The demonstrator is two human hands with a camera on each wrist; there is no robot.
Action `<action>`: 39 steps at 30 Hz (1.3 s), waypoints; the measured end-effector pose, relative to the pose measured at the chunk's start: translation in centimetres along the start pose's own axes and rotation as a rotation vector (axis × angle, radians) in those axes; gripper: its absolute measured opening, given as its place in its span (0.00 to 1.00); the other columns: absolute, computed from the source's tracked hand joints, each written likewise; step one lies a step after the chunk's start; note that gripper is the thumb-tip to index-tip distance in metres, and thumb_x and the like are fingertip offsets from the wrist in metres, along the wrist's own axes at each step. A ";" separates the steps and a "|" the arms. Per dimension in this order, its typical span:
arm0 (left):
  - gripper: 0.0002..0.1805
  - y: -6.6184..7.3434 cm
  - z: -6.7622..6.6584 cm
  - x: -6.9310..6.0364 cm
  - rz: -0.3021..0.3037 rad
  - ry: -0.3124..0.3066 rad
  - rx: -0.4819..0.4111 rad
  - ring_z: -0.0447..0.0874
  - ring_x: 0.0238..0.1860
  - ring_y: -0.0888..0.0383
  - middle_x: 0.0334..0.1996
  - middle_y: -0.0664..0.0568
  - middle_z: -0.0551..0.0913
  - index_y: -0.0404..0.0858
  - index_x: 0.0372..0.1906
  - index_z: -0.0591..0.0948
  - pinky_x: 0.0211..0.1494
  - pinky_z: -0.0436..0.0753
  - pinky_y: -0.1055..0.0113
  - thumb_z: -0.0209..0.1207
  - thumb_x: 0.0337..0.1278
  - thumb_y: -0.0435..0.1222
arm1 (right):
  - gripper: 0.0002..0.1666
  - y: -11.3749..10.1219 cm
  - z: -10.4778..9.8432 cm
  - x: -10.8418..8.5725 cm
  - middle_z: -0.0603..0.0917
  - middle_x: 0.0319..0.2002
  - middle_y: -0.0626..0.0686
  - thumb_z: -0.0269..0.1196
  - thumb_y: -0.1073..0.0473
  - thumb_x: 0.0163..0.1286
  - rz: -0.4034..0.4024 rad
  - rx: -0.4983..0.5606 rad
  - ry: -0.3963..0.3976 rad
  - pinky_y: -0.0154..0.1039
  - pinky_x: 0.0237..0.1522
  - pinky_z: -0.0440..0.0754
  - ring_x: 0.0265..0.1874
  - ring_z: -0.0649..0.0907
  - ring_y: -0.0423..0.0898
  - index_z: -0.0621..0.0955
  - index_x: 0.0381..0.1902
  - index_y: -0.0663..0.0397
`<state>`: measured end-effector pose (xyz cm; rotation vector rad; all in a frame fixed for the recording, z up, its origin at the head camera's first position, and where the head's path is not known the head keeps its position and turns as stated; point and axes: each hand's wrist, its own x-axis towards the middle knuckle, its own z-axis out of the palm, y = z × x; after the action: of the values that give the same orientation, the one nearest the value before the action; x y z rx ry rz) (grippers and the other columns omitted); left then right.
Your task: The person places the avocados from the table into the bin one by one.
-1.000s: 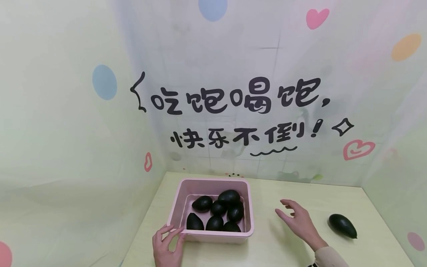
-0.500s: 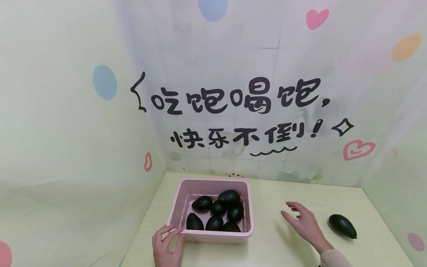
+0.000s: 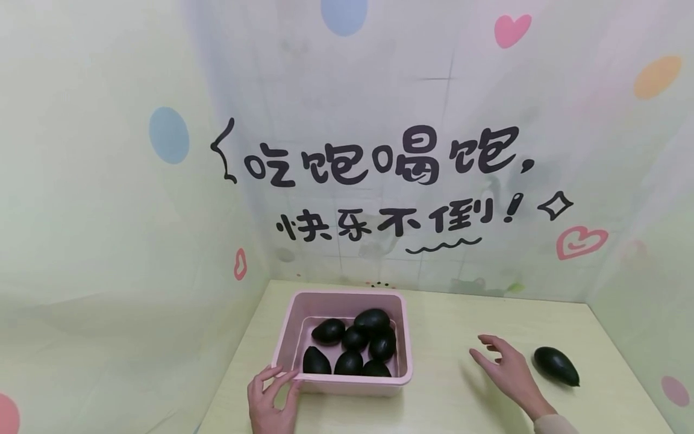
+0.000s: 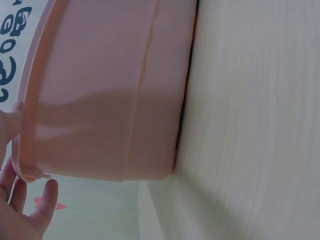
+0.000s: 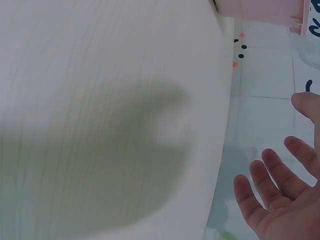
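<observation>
A pink plastic bin (image 3: 352, 386) stands on the table and holds several dark green avocados (image 3: 328, 331). At its near left corner, my left hand (image 3: 273, 401) grips the rim, some fingers over the edge and the thumb against the front wall. The left wrist view shows the bin's outer wall (image 4: 100, 100) with the left hand (image 4: 17, 200) at its corner. Right of the bin, my right hand (image 3: 511, 374) hovers over the table, fingers spread and loosely bent, holding nothing. One avocado (image 3: 556, 366) lies just to the right of that hand, apart from it.
The pale wooden table (image 3: 434, 325) meets a printed backdrop (image 3: 379, 90) with black lettering behind it. Side curtains (image 3: 108, 241) close off the left and right. Between bin and right hand lies bare tabletop.
My right hand has moved rightward and slightly nearer, away from the bin and closer to the lone avocado. The left hand and the bin have stayed in place.
</observation>
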<state>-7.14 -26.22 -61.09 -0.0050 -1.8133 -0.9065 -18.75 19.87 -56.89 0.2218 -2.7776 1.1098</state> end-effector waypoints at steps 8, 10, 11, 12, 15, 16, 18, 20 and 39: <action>0.20 0.2 -0.1 0.1 0.000 -0.011 0.014 0.71 0.65 0.68 0.45 0.40 0.85 0.42 0.35 0.93 0.71 0.63 0.79 0.78 0.28 0.23 | 0.31 0.9 -0.7 -0.5 0.86 0.62 0.65 0.70 0.46 0.75 0.040 0.006 -0.012 0.42 0.49 0.87 0.59 0.86 0.63 0.81 0.64 0.64; 0.19 0.3 -0.2 0.2 -0.006 -0.015 0.016 0.71 0.65 0.68 0.44 0.40 0.85 0.41 0.35 0.93 0.71 0.63 0.79 0.78 0.28 0.23 | 0.31 1.0 -0.9 -0.5 0.86 0.62 0.66 0.69 0.47 0.75 0.042 0.003 -0.010 0.42 0.49 0.87 0.59 0.86 0.64 0.81 0.64 0.64; 0.19 0.3 -0.2 0.2 -0.010 -0.018 0.017 0.71 0.65 0.69 0.45 0.40 0.85 0.41 0.35 0.93 0.71 0.63 0.79 0.78 0.29 0.23 | 0.31 1.0 -1.0 -0.6 0.86 0.62 0.66 0.69 0.47 0.75 0.041 -0.001 -0.008 0.42 0.49 0.87 0.58 0.86 0.64 0.81 0.64 0.65; 0.19 0.4 -0.2 0.2 -0.013 -0.021 0.021 0.71 0.65 0.69 0.45 0.40 0.85 0.41 0.35 0.93 0.70 0.63 0.80 0.78 0.29 0.23 | 0.30 1.0 -1.1 -0.6 0.86 0.62 0.66 0.69 0.47 0.75 0.038 -0.003 -0.002 0.41 0.48 0.87 0.58 0.86 0.64 0.81 0.63 0.65; 0.20 0.5 -0.4 0.3 -0.035 -0.029 0.029 0.70 0.65 0.70 0.45 0.40 0.84 0.41 0.35 0.93 0.69 0.63 0.80 0.79 0.29 0.23 | 0.29 0.9 -1.5 -0.6 0.86 0.60 0.66 0.70 0.48 0.75 0.024 -0.011 0.020 0.38 0.46 0.87 0.56 0.86 0.65 0.82 0.62 0.65; 0.19 0.5 -0.4 0.4 -0.041 -0.033 0.029 0.70 0.65 0.70 0.45 0.40 0.84 0.41 0.35 0.93 0.68 0.63 0.79 0.79 0.30 0.23 | 0.29 0.9 -1.6 -0.5 0.86 0.60 0.66 0.70 0.49 0.75 0.021 -0.013 0.028 0.38 0.46 0.87 0.56 0.86 0.65 0.82 0.62 0.65; 0.19 0.6 -0.3 0.5 -0.046 -0.036 0.036 0.70 0.66 0.69 0.46 0.40 0.84 0.42 0.36 0.93 0.67 0.63 0.79 0.79 0.31 0.23 | 0.29 0.9 -1.9 -0.4 0.87 0.60 0.66 0.70 0.49 0.75 0.016 -0.017 0.040 0.37 0.46 0.87 0.56 0.86 0.65 0.82 0.62 0.65; 0.19 0.7 -0.2 0.6 -0.053 -0.041 0.034 0.70 0.66 0.69 0.47 0.41 0.84 0.41 0.36 0.93 0.67 0.64 0.79 0.79 0.32 0.23 | 0.29 1.0 -2.2 -0.3 0.86 0.60 0.66 0.69 0.49 0.75 0.018 -0.022 0.045 0.38 0.46 0.88 0.56 0.86 0.65 0.82 0.63 0.65; 0.17 0.7 -0.4 0.1 -0.051 -0.034 0.019 0.68 0.67 0.72 0.46 0.40 0.84 0.41 0.35 0.93 0.70 0.62 0.80 0.78 0.34 0.24 | 0.30 3.2 -4.9 -0.8 0.87 0.60 0.66 0.69 0.44 0.75 0.070 -0.105 0.093 0.31 0.41 0.83 0.50 0.88 0.55 0.82 0.63 0.61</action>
<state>-6.62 -25.98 -60.51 0.0378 -1.8608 -0.9299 -18.20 25.63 -55.62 0.0604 -2.7695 0.9598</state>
